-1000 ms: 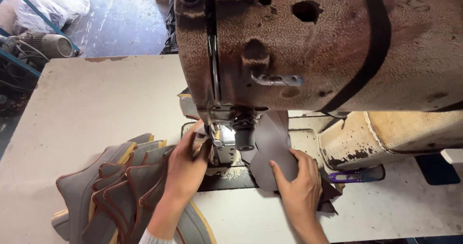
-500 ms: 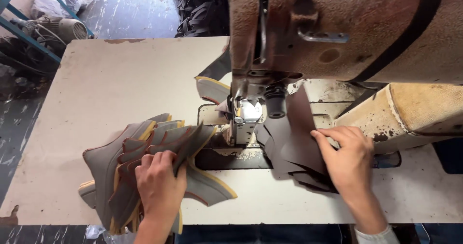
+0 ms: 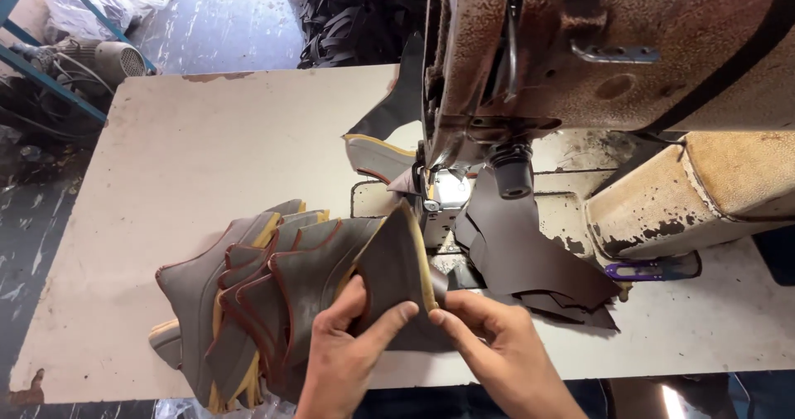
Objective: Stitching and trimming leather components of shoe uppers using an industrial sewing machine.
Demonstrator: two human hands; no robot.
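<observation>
My left hand [image 3: 352, 344] and my right hand [image 3: 489, 336] together pinch one dark brown leather piece with a yellow edge [image 3: 397, 270], lifted just in front of the sewing machine's needle area [image 3: 439, 191]. The fingers of both hands meet at the piece's lower edge. To the left lies a fanned stack of similar brown leather pieces [image 3: 240, 295] with red and yellow trim, partly under my left wrist. A pile of flat dark brown leather cut-outs [image 3: 522, 253] rests on the machine bed to the right of the needle.
A worn, rust-spotted sewing machine [image 3: 613, 46] fills the upper right. Its beige table [image 3: 207, 154] runs left. Purple thread snips [image 3: 650, 270] lie by the machine base. Another leather piece [image 3: 373, 158] sits behind the needle. Dark straps [image 3: 356, 13] and a motor [image 3: 112, 59] lie on the floor.
My left hand has lifted one piece off the fanned stack. My right hand has left the dark cut-outs by the needle and moved left to join it on that piece.
</observation>
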